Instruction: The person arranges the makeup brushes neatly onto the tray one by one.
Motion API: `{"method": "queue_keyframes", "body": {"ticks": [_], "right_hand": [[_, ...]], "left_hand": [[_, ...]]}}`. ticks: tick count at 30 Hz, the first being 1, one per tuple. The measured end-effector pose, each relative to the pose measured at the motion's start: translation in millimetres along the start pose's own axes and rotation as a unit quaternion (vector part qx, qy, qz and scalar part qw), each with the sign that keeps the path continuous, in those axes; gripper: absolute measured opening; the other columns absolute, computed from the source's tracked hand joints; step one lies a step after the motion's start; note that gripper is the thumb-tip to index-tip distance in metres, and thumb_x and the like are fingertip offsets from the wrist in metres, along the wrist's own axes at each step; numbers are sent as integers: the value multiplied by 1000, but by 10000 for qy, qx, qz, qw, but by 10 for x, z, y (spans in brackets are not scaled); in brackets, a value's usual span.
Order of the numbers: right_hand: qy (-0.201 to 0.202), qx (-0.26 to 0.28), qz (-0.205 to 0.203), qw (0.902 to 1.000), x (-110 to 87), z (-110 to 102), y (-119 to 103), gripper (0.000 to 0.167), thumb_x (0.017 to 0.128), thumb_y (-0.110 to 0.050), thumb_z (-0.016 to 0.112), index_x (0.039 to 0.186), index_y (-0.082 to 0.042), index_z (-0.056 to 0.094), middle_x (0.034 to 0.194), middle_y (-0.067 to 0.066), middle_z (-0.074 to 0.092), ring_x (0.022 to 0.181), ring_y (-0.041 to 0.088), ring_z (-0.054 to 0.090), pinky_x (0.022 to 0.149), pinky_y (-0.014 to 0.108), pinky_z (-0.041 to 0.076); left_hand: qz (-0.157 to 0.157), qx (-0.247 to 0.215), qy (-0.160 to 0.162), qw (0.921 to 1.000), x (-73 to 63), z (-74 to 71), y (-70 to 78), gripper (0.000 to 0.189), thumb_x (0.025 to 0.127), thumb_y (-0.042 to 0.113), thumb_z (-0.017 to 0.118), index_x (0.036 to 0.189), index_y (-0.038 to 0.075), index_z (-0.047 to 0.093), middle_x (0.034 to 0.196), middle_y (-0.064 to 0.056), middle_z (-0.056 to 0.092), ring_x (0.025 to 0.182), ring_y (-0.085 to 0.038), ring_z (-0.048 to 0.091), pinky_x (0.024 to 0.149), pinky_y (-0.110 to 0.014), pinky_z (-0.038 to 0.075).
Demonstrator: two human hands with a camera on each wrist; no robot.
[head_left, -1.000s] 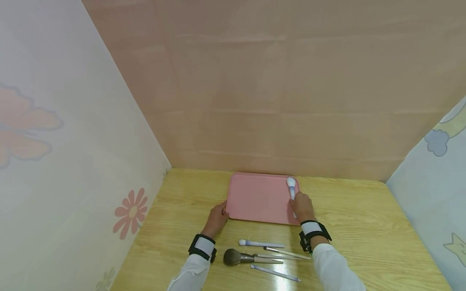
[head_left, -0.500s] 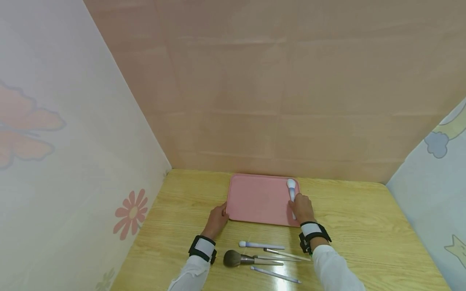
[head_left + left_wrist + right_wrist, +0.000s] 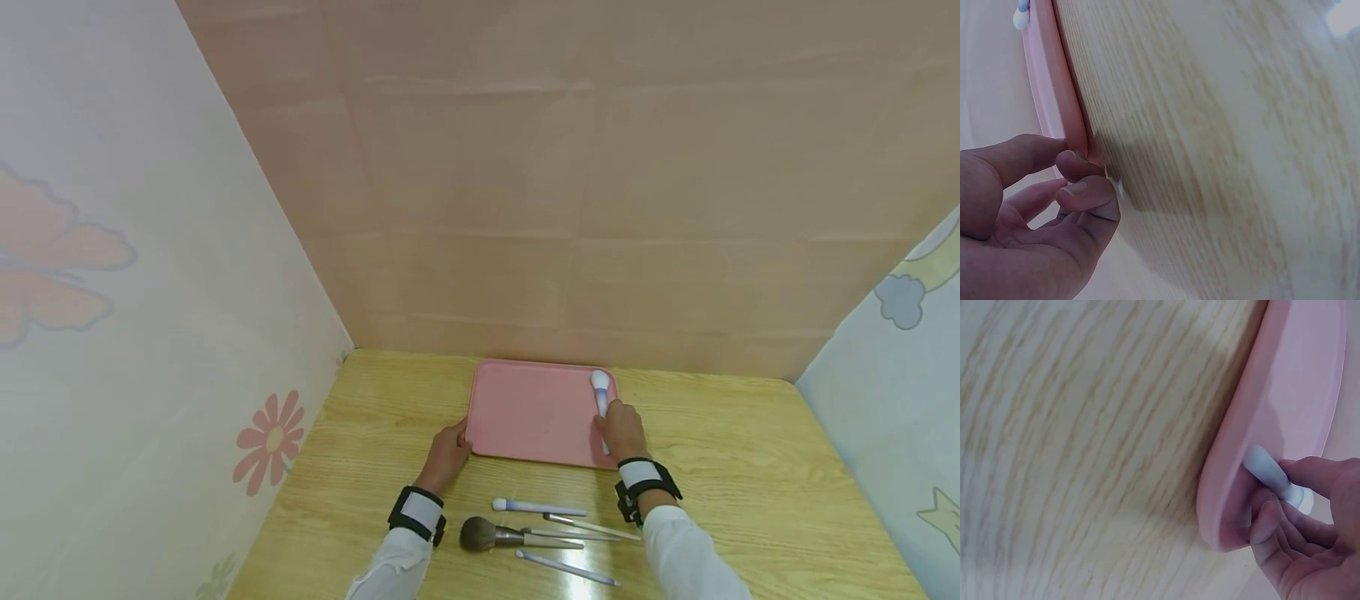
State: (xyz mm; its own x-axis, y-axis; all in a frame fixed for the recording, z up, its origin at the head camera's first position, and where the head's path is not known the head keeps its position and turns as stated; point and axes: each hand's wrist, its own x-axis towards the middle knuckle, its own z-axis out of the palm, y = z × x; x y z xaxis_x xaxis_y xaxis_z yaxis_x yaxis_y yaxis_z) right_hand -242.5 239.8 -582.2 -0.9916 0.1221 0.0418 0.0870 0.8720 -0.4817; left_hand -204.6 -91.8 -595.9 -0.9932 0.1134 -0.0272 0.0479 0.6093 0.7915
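Note:
A pink tray point(image 3: 525, 412) lies on the wooden table by the back wall. My left hand point(image 3: 446, 454) holds its near left corner, thumb and curled fingers at the rim point(image 3: 1076, 128) in the left wrist view. Along the right side inside the tray lies a makeup brush point(image 3: 601, 392) with a white head and a white-to-lavender handle, its head toward the back. My right hand point(image 3: 624, 427) pinches this brush's handle point(image 3: 1266, 470) between thumb and fingers, low over the tray's near right corner. The hand covers part of the handle in the head view.
In front of the tray, between the forearms, several more makeup brushes lie on the table: a lavender-handled one point(image 3: 540, 507), a big fluffy one point(image 3: 517, 536), a slim lavender one point(image 3: 567, 567) and thin pale-handled ones point(image 3: 591, 526). Patterned walls point(image 3: 270, 442) enclose the table.

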Motion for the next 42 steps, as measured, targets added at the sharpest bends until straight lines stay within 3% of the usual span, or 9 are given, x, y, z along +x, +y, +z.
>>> {"method": "queue_keyframes", "body": {"ticks": [20,42], "right_hand": [[-336,-205,125,9991,15,-32,-27,24,90,-12,68,83,10,59,67,15,60,54,21,56,48,32,43],[-548,-64,139,9984,51,-13,21,23,89,-12,67,82,8,58,66,12,58,54,19,56,46,29,42]], "left_hand": [[70,121,56,9999,-25,7,53,50,89,-4,59,139,-8,51,68,0,39,59,-12,35,53,-22,28],[79,-148,-50,9998,23,25,10,52,90,-5,59,141,-7,49,68,1,41,59,-11,37,51,-22,29]]}}
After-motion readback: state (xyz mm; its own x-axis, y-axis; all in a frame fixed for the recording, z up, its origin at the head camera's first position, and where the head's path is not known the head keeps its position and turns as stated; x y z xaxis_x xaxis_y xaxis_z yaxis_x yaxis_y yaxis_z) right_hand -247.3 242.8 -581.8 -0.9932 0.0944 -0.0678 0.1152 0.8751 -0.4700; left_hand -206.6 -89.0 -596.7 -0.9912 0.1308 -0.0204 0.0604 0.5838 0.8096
